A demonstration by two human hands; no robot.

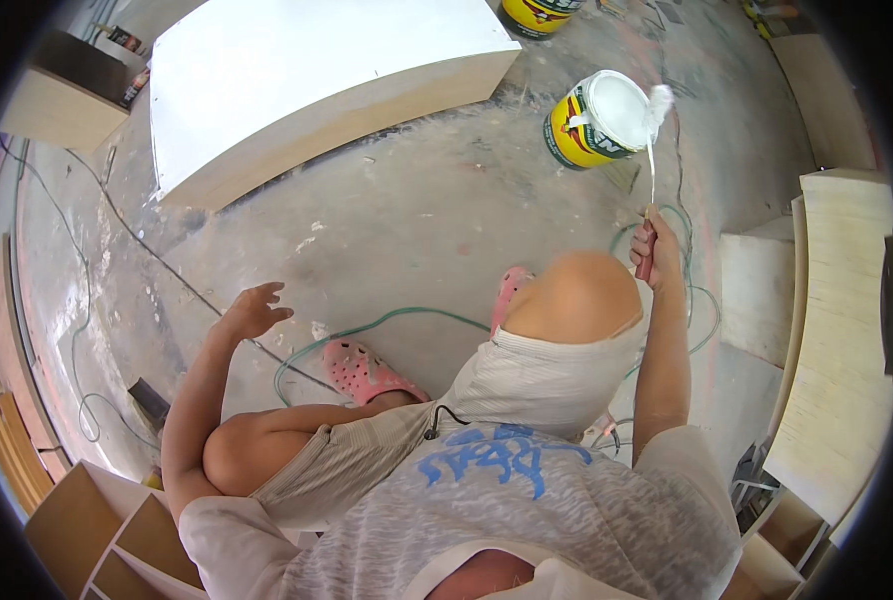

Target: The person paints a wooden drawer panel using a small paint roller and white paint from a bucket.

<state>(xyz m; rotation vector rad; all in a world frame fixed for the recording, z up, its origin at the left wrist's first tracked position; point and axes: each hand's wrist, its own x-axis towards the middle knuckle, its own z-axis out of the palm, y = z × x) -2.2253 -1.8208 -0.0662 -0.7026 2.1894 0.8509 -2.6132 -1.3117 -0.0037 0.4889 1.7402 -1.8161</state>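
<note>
The person wears a grey marled T-shirt (487, 500) with blue markings, pale ribbed shorts (537, 375) and pink clogs (365, 372).

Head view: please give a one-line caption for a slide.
Right hand dips a small paint roller into a yellow bucket; left hand hangs open.

A: Setting: a carpentry or furniture workshop, with finishing work in progress.

B: Evidence?

A: Bare concrete floor (417, 210), dusty and paint-spattered. White-faced plywood cabinet (307, 80) lying on it. Unfinished plywood panels (837, 340) at right, open box carcasses (97, 530) at lower left.

B: Anything else?

A: Open yellow paint bucket (592, 125), green hose (387, 325) and cables trailing across the floor.
</note>
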